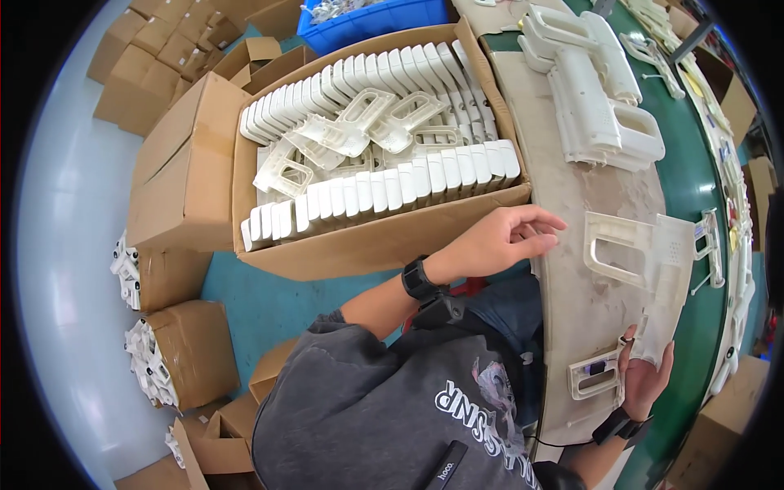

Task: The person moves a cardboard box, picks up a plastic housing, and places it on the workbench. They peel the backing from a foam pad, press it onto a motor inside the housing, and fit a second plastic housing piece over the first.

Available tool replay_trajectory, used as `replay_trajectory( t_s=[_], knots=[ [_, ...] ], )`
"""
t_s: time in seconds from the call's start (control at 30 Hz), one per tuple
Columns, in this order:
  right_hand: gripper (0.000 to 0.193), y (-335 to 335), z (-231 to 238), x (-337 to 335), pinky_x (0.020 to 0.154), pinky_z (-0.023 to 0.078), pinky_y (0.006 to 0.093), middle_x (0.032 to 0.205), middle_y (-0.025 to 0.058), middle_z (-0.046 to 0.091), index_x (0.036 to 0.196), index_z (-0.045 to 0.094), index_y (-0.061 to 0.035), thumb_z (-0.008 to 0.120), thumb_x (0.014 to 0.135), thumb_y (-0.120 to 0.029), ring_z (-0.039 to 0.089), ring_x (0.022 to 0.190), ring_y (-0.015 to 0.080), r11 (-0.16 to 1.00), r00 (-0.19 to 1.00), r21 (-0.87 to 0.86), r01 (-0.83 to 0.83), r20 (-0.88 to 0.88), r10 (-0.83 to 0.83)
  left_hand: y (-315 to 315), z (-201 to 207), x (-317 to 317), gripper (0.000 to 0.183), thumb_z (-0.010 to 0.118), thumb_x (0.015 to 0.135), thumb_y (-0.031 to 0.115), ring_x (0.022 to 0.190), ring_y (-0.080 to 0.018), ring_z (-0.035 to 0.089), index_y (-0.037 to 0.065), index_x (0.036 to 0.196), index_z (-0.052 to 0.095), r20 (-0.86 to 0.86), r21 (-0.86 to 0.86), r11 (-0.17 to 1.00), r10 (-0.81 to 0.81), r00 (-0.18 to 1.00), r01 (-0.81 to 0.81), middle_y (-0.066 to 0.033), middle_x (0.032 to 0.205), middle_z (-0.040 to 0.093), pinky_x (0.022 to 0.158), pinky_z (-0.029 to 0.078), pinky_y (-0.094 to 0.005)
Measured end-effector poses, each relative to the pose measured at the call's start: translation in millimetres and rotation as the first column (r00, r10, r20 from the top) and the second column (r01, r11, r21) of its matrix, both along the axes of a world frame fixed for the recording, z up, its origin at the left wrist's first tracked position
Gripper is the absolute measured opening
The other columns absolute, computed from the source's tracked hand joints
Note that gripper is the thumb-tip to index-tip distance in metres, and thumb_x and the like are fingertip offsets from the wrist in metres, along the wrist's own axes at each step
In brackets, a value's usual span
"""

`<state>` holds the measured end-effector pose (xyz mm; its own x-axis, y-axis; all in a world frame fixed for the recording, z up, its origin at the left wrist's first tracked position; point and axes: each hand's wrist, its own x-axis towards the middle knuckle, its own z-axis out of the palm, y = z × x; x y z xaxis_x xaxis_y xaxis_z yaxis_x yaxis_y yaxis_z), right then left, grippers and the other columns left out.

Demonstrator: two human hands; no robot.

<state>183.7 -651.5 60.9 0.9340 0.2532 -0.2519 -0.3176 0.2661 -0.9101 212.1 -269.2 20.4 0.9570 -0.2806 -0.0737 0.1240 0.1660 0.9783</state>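
Observation:
My right hand (pixel 645 382) is closed on the lower end of a white plastic housing half (pixel 671 273), a thin shell with a wide looped handle. The shell tilts over the table, its loop toward the far left side. Beside my right fingers is a smaller white plastic handle frame (pixel 594 377) with a dark insert; whether the hand also grips it, I cannot tell. My left hand (pixel 502 241) hovers at the table's near edge, left of the shell, fingers loosely bent and apart, nothing in them.
White housings are stacked on the worktable (pixel 608 192). A green conveyor belt (pixel 690 163) runs beyond, carrying a white handle part (pixel 709 249). At left stands an open carton (pixel 367 241) of white housings in rows. More cartons (pixel 189 351) and a blue bin (pixel 371 28) surround it.

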Motion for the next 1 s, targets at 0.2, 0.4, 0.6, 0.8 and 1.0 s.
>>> replay_trajectory(
  t_s=[0.2, 0.4, 0.6, 0.8, 1.0],
  knots=[
    [0.057, 14.6, -3.4, 17.0, 0.045, 0.05, 0.0326, 0.128, 0.0171, 0.064, 0.142, 0.048, -0.0027, 0.04, 0.104, -0.045, 0.068, 0.081, 0.0299, 0.936, 0.836, 0.083, 0.341, -0.481, -0.262, 7.9, 0.3, 7.8, 0.029, 0.066, 0.098, 0.017, 0.096, -0.0142, 0.067, 0.003, 0.123, 0.066, 0.114, 0.304, 0.93, 0.178, 0.977, -0.205, -0.0073, 0.11, 0.072, 0.089, 0.052, -0.0285],
    [0.056, -6.2, -48.3, 45.9, 0.041, 0.047, 0.0287, 0.114, 0.0221, 0.066, 0.132, 0.053, 0.0049, 0.041, 0.107, -0.043, 0.069, 0.071, 0.0238, 1.0, 0.93, -0.017, -0.006, -0.367, 0.0, 100.1, -20.0, 36.6, 0.04, 0.07, 0.093, 0.025, 0.124, -0.0301, 0.057, 0.007, 0.129, 0.064, 0.591, 0.701, 0.47, 0.039, 0.806, -0.537, -0.016, 0.129, 0.062, 0.107, 0.043, -0.0386],
    [0.062, 14.0, -25.5, 45.3, 0.071, 0.058, 0.0291, 0.134, 0.0219, 0.057, 0.15, 0.038, 0.0018, 0.057, 0.104, -0.035, 0.069, 0.08, 0.0164, 0.931, 0.985, -0.365, -0.002, -0.162, -0.061, 133.0, -55.5, 42.5, 0.091, 0.078, 0.084, 0.041, 0.139, -0.0416, 0.042, -0.004, 0.15, 0.034, 0.037, 0.963, 0.27, -0.098, 0.995, -0.009, -0.0288, 0.149, 0.042, 0.115, 0.035, -0.0447],
    [0.062, 4.8, -40.6, 33.5, 0.089, 0.053, 0.0306, 0.14, 0.0188, 0.053, 0.153, 0.035, -0.0002, 0.06, 0.102, -0.025, 0.067, 0.096, 0.0159, 0.726, 0.992, -0.684, 0.065, 0.123, 0.027, 133.7, -66.1, 47.9, 0.096, 0.082, 0.077, 0.038, 0.131, -0.0428, 0.049, -0.006, 0.148, 0.035, 0.078, 0.952, 0.303, -0.085, 0.993, -0.049, -0.0304, 0.142, 0.048, 0.11, 0.041, -0.0454],
    [0.051, 14.9, -20.1, 9.8, 0.093, 0.051, 0.031, 0.134, 0.0104, 0.056, 0.148, 0.042, -0.0045, 0.06, 0.101, -0.013, 0.063, 0.101, 0.0146, 0.794, 0.97, -0.608, 0.024, 0.207, 0.129, 126.1, -60.8, 50.0, 0.086, 0.085, 0.073, 0.03, 0.123, -0.0342, 0.059, -0.004, 0.142, 0.048, 0.169, 0.925, 0.345, -0.008, 0.986, -0.156, -0.0256, 0.131, 0.06, 0.105, 0.046, -0.0399]
  ],
)
